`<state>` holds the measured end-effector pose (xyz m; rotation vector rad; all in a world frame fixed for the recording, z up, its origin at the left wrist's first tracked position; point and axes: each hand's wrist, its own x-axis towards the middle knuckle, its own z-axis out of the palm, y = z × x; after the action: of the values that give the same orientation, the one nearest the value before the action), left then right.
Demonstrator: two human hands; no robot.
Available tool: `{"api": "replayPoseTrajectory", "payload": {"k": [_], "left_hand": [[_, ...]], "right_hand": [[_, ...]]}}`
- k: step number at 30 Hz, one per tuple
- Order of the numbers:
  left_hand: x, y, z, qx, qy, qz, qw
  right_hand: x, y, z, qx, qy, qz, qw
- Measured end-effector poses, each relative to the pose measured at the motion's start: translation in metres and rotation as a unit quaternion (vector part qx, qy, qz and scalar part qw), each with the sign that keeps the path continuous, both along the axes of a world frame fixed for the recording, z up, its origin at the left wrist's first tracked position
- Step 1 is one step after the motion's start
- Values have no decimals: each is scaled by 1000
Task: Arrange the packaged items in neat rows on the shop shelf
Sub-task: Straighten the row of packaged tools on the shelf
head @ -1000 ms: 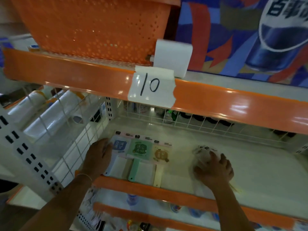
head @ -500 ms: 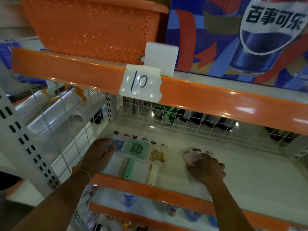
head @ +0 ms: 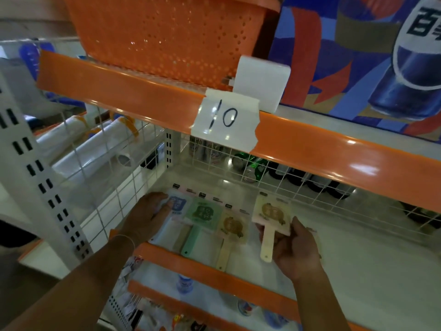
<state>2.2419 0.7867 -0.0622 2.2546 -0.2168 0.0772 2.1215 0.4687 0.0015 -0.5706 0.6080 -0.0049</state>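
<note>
Three flat packaged paddle-shaped items lie side by side at the left of the white shelf (head: 358, 247): a blue one (head: 177, 206), a green one (head: 201, 216) and a beige one (head: 232, 229). My left hand (head: 146, 215) rests flat on the blue package's left side. My right hand (head: 294, 249) holds a fourth package (head: 272, 217), cream with a brown print, just right of the beige one, its handle pointing toward me.
An orange shelf lip (head: 214, 266) runs along the front. A white wire grid (head: 310, 185) closes the back and left side, with cans behind it. Above hangs an orange-edged shelf with a taped label "10" (head: 225, 118) and an orange basket (head: 171, 32).
My right hand has lifted the fourth package and turned it face up, bringing it left toward the row. My left hand stays on the blue package.
</note>
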Motion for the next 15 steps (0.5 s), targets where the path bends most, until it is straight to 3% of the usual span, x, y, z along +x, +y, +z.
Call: {"api": "replayPoseTrajectory", "payload": {"k": [11,15], "left_hand": [[1,-1,2,2,4,10,1000],[2,-1,-2,4,0,16,1000]], "right_hand": [[17,1,-32,-102,70,21,992],[19,4,-32,-229,100,75,965]]}}
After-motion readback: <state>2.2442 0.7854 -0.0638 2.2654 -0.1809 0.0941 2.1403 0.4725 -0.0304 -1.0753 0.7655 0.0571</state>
